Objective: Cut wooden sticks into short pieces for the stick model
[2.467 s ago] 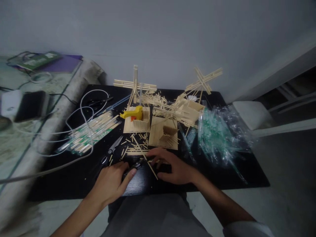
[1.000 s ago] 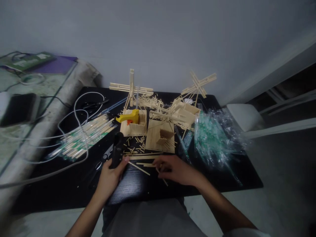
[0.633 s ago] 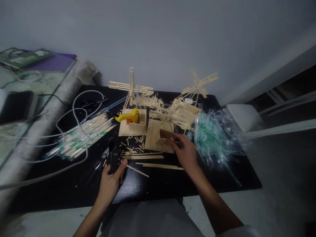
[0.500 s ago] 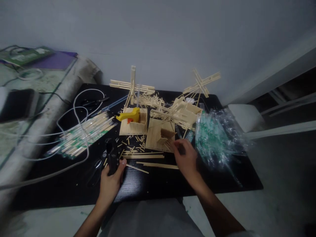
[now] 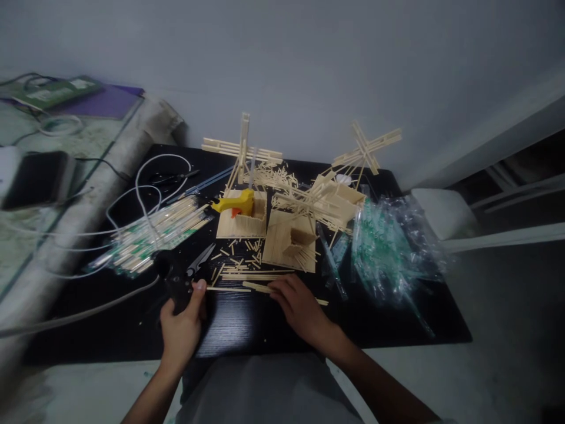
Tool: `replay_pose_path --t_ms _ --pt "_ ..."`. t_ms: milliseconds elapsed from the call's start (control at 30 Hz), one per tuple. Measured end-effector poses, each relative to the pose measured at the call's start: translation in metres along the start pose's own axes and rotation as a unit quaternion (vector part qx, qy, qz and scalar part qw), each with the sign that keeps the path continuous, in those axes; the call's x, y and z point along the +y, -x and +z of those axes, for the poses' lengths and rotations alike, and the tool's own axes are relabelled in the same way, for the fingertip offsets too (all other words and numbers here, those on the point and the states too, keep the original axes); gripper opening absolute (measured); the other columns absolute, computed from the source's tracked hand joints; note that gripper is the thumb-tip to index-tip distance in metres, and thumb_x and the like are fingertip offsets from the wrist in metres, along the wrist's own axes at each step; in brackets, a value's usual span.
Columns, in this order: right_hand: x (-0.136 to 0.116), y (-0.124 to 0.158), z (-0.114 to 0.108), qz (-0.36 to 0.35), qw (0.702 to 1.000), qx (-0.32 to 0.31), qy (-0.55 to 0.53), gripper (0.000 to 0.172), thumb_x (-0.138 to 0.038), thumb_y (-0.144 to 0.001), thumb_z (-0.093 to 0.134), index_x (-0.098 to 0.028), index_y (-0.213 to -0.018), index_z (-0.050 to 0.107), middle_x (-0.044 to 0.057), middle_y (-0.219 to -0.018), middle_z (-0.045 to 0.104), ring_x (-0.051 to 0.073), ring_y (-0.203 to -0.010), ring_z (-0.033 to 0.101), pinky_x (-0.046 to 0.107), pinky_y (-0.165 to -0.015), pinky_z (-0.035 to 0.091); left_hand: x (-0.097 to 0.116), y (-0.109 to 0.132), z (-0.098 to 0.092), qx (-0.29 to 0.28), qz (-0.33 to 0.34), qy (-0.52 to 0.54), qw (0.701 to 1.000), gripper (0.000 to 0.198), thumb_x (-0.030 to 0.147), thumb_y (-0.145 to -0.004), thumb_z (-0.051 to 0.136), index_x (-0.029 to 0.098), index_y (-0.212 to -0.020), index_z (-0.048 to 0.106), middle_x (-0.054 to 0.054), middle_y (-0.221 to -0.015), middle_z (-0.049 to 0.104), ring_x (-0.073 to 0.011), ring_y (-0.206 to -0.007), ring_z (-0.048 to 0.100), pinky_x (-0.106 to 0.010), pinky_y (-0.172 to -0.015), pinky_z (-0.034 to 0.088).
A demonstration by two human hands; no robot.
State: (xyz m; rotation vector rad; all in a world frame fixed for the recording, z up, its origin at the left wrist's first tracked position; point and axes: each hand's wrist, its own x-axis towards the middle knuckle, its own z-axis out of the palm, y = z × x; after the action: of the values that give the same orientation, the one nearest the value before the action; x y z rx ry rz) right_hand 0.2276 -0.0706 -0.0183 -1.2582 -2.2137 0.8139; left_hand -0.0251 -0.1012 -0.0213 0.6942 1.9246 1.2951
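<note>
My left hand (image 5: 183,327) is wrapped round a black tool (image 5: 173,282) whose kind I cannot make out. A thin wooden stick (image 5: 229,289) runs right from its thumb tip. Scissor blades (image 5: 202,259) show just beyond the tool, their handles hidden. My right hand (image 5: 304,309) lies low over the table, fingertips closed on a few wooden sticks (image 5: 256,287) whose right ends pass under it. Beyond it is a stick-built base (image 5: 276,250) with a small upright wooden wall (image 5: 302,237). More loose sticks (image 5: 251,275) lie between the hands.
A yellow glue gun (image 5: 238,203) rests on another wooden base (image 5: 227,228). Stick windmill-like crosses (image 5: 244,150) stand at the back. Bagged sticks (image 5: 154,235) and a white cable (image 5: 110,309) lie left, crumpled clear plastic (image 5: 384,253) right. Cut stick bits (image 5: 251,250) litter the black table (image 5: 247,330).
My right hand has moved left and nearer, from the small wooden wall to the loose sticks. My left hand has shifted left with the black tool, uncovering the scissor blades.
</note>
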Motion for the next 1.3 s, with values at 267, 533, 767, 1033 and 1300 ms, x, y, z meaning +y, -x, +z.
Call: replay_pose_path --t_ms 267,533,767,1033,1300 --pt "-0.010 -0.001 -0.007 0.036 0.995 -0.019 -0.086 0.017 -0.026 -0.107 0.054 -0.023 -0.115 0.069 0.009 -0.113 0.070 0.023 -0.107 0.067 0.041 -0.098 0.056 0.012 0.004 0.006 -0.017 0.005 0.006 1.000 0.050 0.064 -0.077 0.077 0.019 -0.066 0.058 0.006 -0.050 0.048 -0.0104 -0.047 0.044 -0.023 -0.047 0.038" --pt "-0.009 -0.007 -0.012 0.063 0.986 -0.028 -0.151 0.009 -0.019 -0.101 0.062 -0.021 -0.106 0.069 0.006 -0.107 0.069 0.020 -0.101 0.067 0.034 -0.092 0.053 0.008 0.003 0.002 0.016 0.009 -0.016 1.000 0.051 0.064 -0.069 0.081 0.017 -0.081 0.067 0.005 -0.057 0.052 -0.0118 -0.050 0.046 -0.023 -0.046 0.037" --pt "-0.012 -0.010 -0.015 0.088 0.973 -0.024 -0.210 0.007 -0.021 -0.097 0.067 -0.022 -0.103 0.071 0.003 -0.102 0.070 0.019 -0.093 0.068 0.031 -0.087 0.052 0.009 -0.003 0.001 0.023 0.053 -0.048 0.997 0.046 0.062 -0.074 0.077 0.017 -0.081 0.069 0.003 -0.059 0.056 -0.0153 -0.056 0.052 -0.027 -0.057 0.045" --pt "-0.010 -0.010 -0.020 0.097 0.972 -0.009 -0.213 0.007 -0.020 -0.095 0.069 -0.022 -0.100 0.073 0.003 -0.100 0.071 0.019 -0.095 0.067 0.032 -0.088 0.052 0.021 -0.003 0.005 -0.004 0.085 -0.070 0.994 0.044 0.061 -0.073 0.077 0.018 -0.078 0.068 0.001 -0.061 0.058 -0.0177 -0.060 0.057 -0.027 -0.058 0.046" --pt "-0.014 -0.012 -0.009 0.097 0.974 -0.013 -0.205 0.007 -0.017 -0.092 0.072 -0.022 -0.097 0.074 0.003 -0.099 0.071 0.020 -0.095 0.068 0.033 -0.088 0.052 0.024 -0.002 0.015 -0.090 0.073 -0.070 0.991 0.046 0.063 -0.076 0.073 0.018 -0.072 0.067 -0.001 -0.063 0.062 -0.0185 -0.062 0.056 -0.026 -0.057 0.046"
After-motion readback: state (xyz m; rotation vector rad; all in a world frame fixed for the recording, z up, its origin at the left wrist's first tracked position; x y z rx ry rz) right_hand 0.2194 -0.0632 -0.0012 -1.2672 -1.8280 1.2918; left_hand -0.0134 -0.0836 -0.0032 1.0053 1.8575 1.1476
